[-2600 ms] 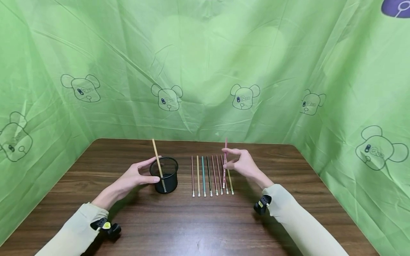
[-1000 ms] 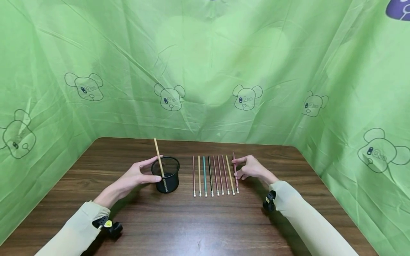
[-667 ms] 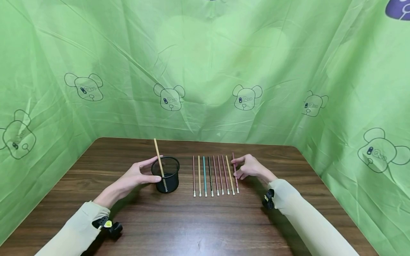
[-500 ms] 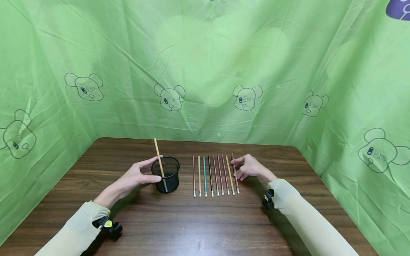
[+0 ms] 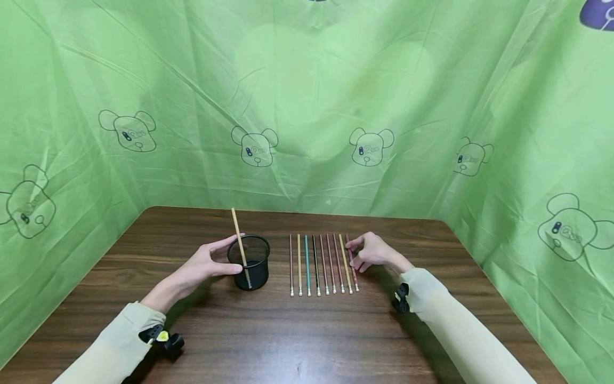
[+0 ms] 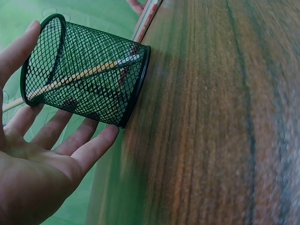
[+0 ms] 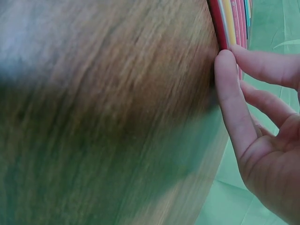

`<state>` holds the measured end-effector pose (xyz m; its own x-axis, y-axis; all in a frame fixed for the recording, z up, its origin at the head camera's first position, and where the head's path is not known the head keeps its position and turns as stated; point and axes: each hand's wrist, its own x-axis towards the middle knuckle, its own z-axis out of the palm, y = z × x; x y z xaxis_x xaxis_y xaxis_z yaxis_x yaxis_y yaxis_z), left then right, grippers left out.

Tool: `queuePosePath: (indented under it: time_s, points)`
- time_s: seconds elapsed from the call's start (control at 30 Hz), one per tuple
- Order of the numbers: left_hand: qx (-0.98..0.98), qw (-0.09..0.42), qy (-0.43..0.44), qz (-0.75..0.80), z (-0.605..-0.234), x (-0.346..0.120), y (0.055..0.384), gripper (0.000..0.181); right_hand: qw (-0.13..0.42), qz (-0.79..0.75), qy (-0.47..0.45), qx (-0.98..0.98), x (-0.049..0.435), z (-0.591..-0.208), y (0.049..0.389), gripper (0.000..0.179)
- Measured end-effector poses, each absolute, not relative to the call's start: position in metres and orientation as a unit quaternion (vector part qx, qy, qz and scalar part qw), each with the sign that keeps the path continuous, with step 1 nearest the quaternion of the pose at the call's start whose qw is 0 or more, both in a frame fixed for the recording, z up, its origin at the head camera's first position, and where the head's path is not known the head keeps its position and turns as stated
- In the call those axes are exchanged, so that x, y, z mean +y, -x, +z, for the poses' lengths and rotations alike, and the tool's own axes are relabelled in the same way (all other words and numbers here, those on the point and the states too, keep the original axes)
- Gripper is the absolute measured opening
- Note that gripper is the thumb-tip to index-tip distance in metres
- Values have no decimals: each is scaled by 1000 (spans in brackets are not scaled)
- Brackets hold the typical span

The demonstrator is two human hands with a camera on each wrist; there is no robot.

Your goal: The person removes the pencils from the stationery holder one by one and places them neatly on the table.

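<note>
My left hand [image 5: 198, 266] holds a black mesh pencil cup [image 5: 254, 274], its thumb at the near rim and its fingers round the side. A single natural-wood pencil [image 5: 237, 232] leans inside the cup, its lower end visible through the mesh in the left wrist view. To the right lies a row of several pencils with their eraser ends toward me, among them a teal pencil [image 5: 307, 261] and a black pencil [image 5: 315, 261]. At the row's right end, my right hand [image 5: 375, 250] pinches a dark red pencil [image 7: 217, 21] between thumb and fingers, beside a yellow pencil [image 5: 345, 261].
Everything stands on a brown wood-grain table [image 5: 288, 341]. A green curtain [image 5: 307, 96] with printed bear heads surrounds its back and sides. Each forearm wears a pale sleeve and a black wrist camera [image 5: 402, 297].
My right hand has lowered a reddish pencil from above the row to its right end. Since then, the pencil's far end has shifted slightly left, toward the yellow pencil. My left hand stays at the cup.
</note>
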<state>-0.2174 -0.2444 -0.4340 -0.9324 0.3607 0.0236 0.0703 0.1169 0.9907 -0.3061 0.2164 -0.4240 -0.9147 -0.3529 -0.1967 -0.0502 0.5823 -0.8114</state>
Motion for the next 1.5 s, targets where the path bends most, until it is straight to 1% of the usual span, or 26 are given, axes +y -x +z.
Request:
queuePosePath:
  time_s: [0.73, 1.0, 1.23, 1.5]
  points:
    - [737, 113, -143, 650, -435, -245, 218, 85, 177, -439, 126, 872, 217, -425, 304, 58]
    - [738, 112, -142, 650, -435, -244, 218, 85, 148, -417, 138, 886, 220, -415, 298, 61]
    - [740, 110, -138, 648, -435, -245, 217, 87, 142, -386, 173, 895, 217, -404, 290, 55]
    - [739, 115, -138, 649, -435, -245, 217, 87, 129, -376, 233, 888, 194, -395, 282, 55]
